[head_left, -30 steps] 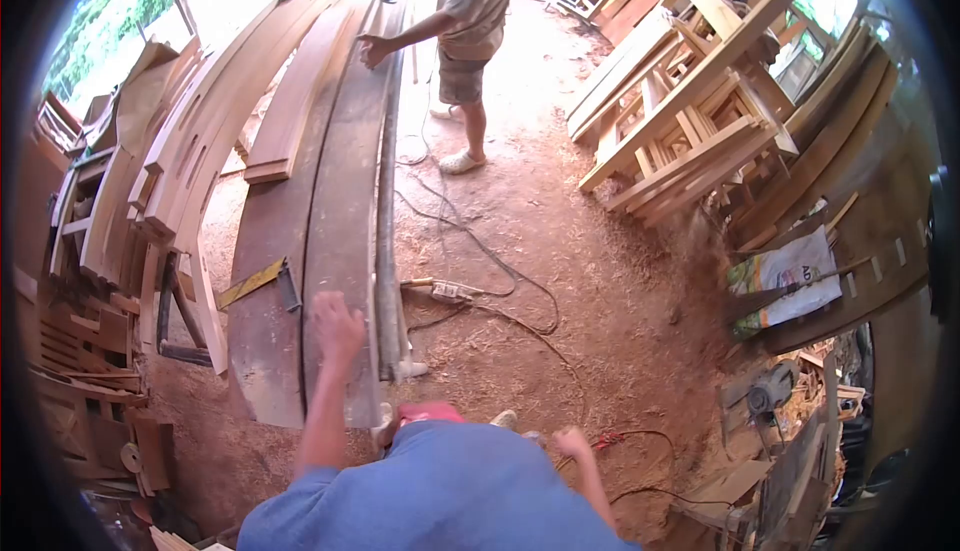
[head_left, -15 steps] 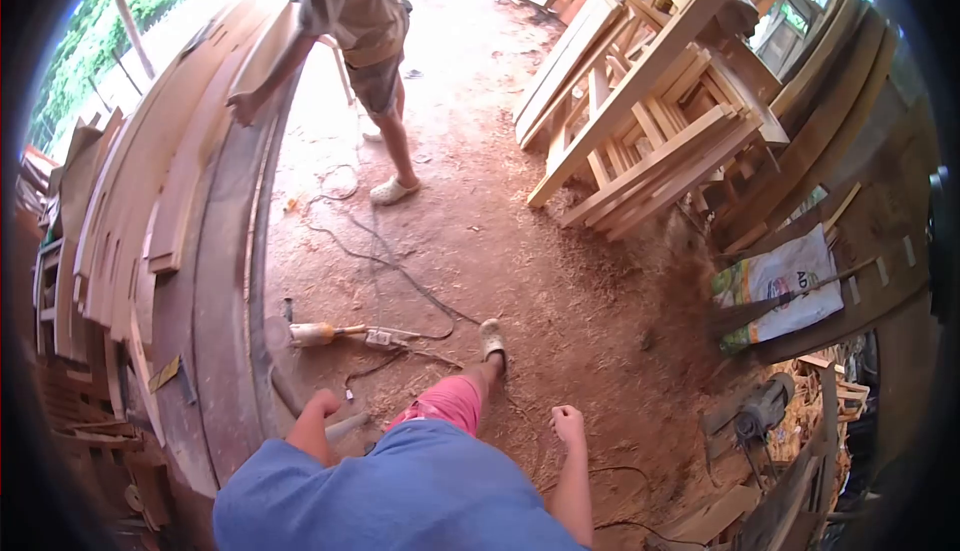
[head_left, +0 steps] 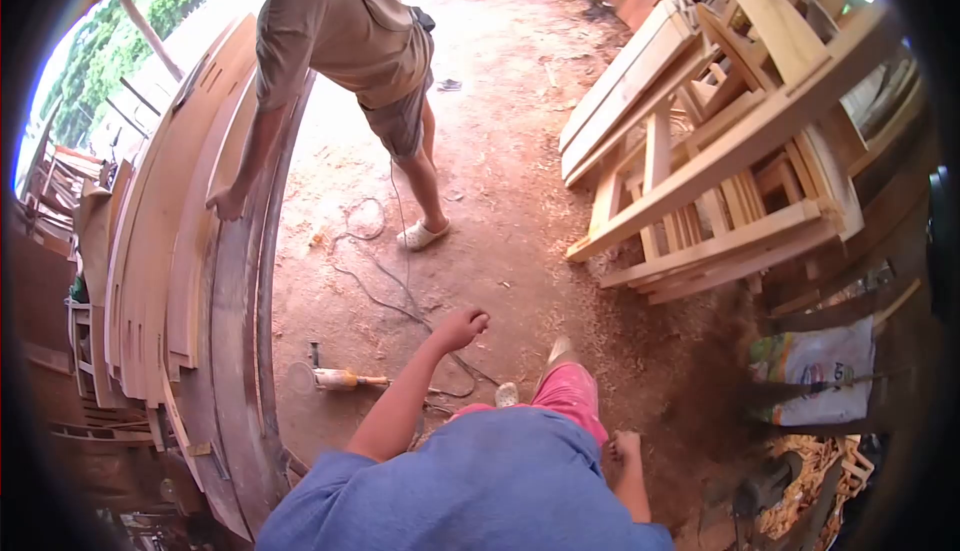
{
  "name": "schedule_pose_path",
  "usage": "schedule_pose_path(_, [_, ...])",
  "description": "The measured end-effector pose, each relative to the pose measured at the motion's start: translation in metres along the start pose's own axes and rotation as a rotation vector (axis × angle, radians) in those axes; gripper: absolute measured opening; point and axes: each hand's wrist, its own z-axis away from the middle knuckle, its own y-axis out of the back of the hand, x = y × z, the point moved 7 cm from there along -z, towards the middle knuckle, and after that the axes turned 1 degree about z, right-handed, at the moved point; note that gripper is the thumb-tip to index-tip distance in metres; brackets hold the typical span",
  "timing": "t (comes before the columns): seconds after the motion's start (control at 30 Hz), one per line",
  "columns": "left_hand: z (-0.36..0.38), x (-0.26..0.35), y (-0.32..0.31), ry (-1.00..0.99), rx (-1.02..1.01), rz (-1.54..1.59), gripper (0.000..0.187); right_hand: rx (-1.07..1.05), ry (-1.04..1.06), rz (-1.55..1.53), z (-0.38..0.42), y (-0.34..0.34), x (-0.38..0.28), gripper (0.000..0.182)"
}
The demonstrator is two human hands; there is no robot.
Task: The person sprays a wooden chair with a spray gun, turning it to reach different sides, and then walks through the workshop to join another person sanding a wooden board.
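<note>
My left hand (head_left: 461, 331) swings out in front of my body, its fingers curled closed with nothing seen in them. Beneath it a dark power cord (head_left: 415, 318) winds over the dirt floor. To the left of that arm an angle grinder (head_left: 345, 379) with a yellowish body and a round disc lies on the ground. Close to my right hip hangs my right hand (head_left: 627, 443), fingers curled in and holding nothing that I can see. Neither hand touches any tool or board.
Long wooden boards (head_left: 190, 241) lie stacked along the left. Ahead, a person (head_left: 345, 46) stands with one hand over the boards. Wooden frames (head_left: 720, 191) lean in a pile at right, with a printed sack (head_left: 825, 376) nearer me. Shavings cover parts of the floor (head_left: 500, 171).
My left hand has swung forward and right, while my right hand has dropped back to my side. My legs have stepped, and the other person and frames appear closer.
</note>
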Motion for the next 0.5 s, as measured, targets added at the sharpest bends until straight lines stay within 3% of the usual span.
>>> schedule_pose_path(0.07, [-0.046, -0.007, 0.020, 0.051, 0.071, 0.049, 0.033, -0.039, 0.076, 0.148, -0.036, -0.003, -0.092, 0.025])
schedule_pose_path(0.17, [-0.102, -0.107, 0.042, 0.218, 0.136, -0.099, 0.032, -0.073, 0.254, 0.183, -0.102, -0.010, -0.227, 0.028])
schedule_pose_path(0.23, [-0.093, -0.157, 0.062, 0.290, 0.251, -0.321, 0.034, -0.108, 0.295, 0.267, -0.142, -0.011, -0.313, 0.028])
schedule_pose_path(0.27, [-0.076, -0.192, 0.066, 0.433, 0.354, -0.341, 0.031, -0.137, 0.307, 0.330, -0.158, -0.010, -0.358, 0.028])
schedule_pose_path(0.3, [-0.084, -0.297, 0.032, 0.420, -0.032, -0.804, 0.028, -0.168, 0.316, 0.388, -0.171, -0.014, -0.402, 0.027])
schedule_pose_path(0.33, [-0.041, -0.308, 0.043, 0.545, -0.289, -0.871, 0.027, -0.220, 0.320, 0.415, -0.192, -0.017, -0.439, 0.027])
schedule_pose_path(0.4, [-0.008, -0.264, 0.051, 0.722, -0.171, -0.529, 0.019, -0.264, 0.363, 0.375, -0.198, -0.024, -0.530, 0.025])
schedule_pose_path(0.43, [-0.007, -0.245, 0.043, 0.621, -0.377, -0.695, 0.020, -0.264, 0.468, 0.374, -0.208, -0.030, -0.574, 0.024])
schedule_pose_path(0.5, [-0.010, -0.234, 0.044, 0.490, -0.412, -0.667, 0.027, -0.325, 0.484, 0.268, -0.198, -0.042, -0.657, 0.022])
